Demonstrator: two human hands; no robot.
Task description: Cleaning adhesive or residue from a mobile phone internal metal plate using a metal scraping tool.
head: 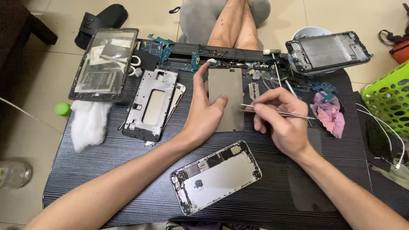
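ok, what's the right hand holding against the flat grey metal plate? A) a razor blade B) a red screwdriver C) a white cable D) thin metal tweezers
D: the right hand grips thin metal tweezers whose tips reach the edge of the flat grey metal plate, which the left hand steadies on the black table; the razor blade lies untouched nearby.

Matt grey metal plate [226, 99]; shiny steel tweezers [277, 111]; dark ribbed wood-grain table [277, 191].
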